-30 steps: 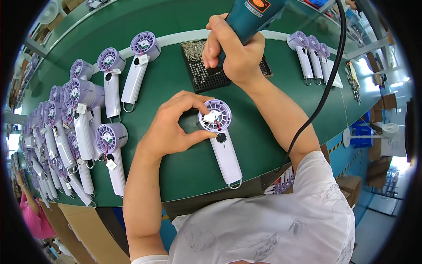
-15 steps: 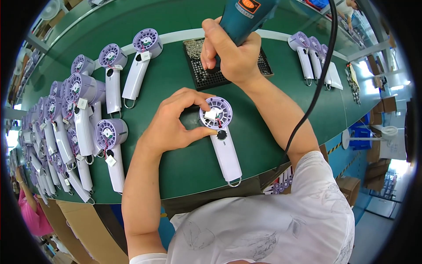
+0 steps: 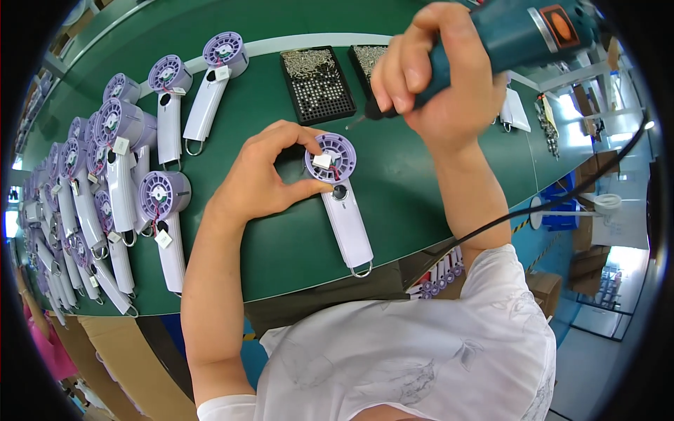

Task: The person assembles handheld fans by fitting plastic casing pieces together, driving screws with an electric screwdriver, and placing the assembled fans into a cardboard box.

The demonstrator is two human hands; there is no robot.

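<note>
A lilac and white handheld fan (image 3: 349,226) lies on the green table with its ring-shaped head away from me and its loop end near me. My left hand (image 3: 256,175) grips the head between thumb and fingers. Inside the ring, a small white connector (image 3: 321,161) with red wires shows by my fingertip. In my right hand (image 3: 449,81) is a teal electric screwdriver (image 3: 519,38), raised and tilted. Its thin bit points down-left, just beyond the fan head and apart from it. Whether a screw sits on the bit is too small to tell.
Two black screw trays (image 3: 312,105) stand beyond the fan, one partly behind my right hand. Many similar fans (image 3: 125,193) crowd the table's left side. A black cord (image 3: 544,207) curves across the right. Small metal parts (image 3: 547,126) lie at the far right. Another person (image 3: 50,344) is at far left.
My right hand has lifted the screwdriver off the screw tray and moved right, tilting it so the bit points toward the fan head. My left hand keeps its grip on the fan.
</note>
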